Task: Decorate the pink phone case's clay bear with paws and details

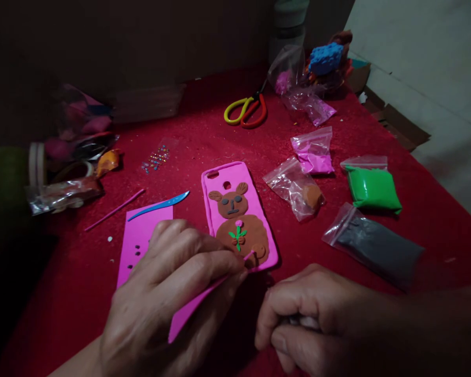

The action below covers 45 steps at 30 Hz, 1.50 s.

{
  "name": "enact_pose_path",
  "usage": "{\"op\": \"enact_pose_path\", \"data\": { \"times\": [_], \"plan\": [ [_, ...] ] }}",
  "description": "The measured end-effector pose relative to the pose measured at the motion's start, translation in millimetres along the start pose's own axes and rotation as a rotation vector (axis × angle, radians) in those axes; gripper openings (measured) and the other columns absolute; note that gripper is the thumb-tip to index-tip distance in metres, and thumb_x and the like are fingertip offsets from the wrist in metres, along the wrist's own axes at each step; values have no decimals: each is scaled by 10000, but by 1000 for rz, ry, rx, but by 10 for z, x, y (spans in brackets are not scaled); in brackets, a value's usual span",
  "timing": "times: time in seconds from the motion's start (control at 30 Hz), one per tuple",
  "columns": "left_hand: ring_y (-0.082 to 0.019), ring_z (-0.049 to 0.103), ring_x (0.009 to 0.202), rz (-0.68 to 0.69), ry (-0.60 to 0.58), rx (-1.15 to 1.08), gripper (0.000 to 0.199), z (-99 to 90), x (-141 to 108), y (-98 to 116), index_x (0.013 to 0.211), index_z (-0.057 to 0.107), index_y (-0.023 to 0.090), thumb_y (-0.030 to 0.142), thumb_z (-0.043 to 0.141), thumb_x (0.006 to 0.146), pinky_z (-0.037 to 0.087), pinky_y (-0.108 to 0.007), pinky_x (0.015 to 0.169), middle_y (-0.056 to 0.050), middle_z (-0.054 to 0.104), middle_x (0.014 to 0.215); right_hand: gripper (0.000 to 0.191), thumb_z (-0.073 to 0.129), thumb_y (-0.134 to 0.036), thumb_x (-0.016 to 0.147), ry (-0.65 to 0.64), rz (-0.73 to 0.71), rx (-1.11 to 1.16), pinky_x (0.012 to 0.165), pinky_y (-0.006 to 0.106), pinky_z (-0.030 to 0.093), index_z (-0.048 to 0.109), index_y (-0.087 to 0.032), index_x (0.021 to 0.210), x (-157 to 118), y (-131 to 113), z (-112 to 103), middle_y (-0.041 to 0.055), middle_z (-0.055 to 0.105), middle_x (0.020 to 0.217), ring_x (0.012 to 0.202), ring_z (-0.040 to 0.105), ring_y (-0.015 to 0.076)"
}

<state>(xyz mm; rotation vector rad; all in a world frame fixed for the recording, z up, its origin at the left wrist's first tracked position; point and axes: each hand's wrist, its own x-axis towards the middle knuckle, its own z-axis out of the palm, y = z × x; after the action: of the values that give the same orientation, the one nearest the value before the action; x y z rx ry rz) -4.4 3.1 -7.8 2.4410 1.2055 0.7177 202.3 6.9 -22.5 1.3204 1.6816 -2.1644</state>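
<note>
A pink phone case [265, 230] lies on the red table, bearing a brown clay bear [232, 204] with a pink flower and green leaves on its belly. My left hand [180, 283] pinches a pink tool [204, 301], its thin tip at the bear's lower right foot. Beside the case, my right hand [306, 314] is curled closed; something small and greyish between its fingers is unclear. Partly under my left hand is a pink sheet [149, 222] with small dark dots, a blue tool [159, 206] across its top.
A pink stick [115, 210] and small gems [156, 159] lie left. Yellow-and-red scissors [246, 110] are at the back. Bags of pink [316, 157], brown [311, 196], green [372, 187] and dark clay [380, 248] lie right. Tape and wrappers [65, 192] sit far left.
</note>
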Motion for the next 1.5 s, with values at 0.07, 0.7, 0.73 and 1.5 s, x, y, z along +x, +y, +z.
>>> {"op": "enact_pose_path", "data": {
  "times": [0.07, 0.7, 0.73, 1.5],
  "plan": [
    [-168, 577, 793, 0, 4, 5, 152, 0, 10, 10, 929, 642, 198, 92, 573, 845, 461, -324, 660, -25, 648, 842, 315, 481, -158, 728, -8, 5, -3, 508, 186, 386, 742, -193, 900, 12, 3, -2, 9, 630, 666, 559, 511, 99],
    [-212, 589, 804, -63, 14, -48, 207, 54, -69, 11, 1004, 625, 262, 135, 559, 855, 458, -385, 678, -36, 650, 880, 320, 488, -167, 716, 4, 19, -2, 494, 186, 367, 742, -191, 909, 0, -13, 7, -12, 579, 626, 525, 465, 86],
    [-216, 585, 800, -67, 21, -53, 203, 56, -75, 14, 999, 622, 262, 135, 575, 848, 454, -391, 679, -36, 648, 878, 318, 489, -169, 716, 4, 24, -6, 497, 187, 370, 743, -195, 905, -1, -18, 5, -9, 587, 632, 534, 477, 90],
    [-186, 608, 801, -49, 3, -16, 196, 25, -32, -20, 967, 634, 242, 106, 561, 845, 484, -348, 670, -23, 663, 861, 317, 492, -165, 697, -12, 18, 5, 489, 185, 390, 740, -196, 892, 28, 2, -12, 0, 577, 625, 537, 492, 102]
  ]
}}
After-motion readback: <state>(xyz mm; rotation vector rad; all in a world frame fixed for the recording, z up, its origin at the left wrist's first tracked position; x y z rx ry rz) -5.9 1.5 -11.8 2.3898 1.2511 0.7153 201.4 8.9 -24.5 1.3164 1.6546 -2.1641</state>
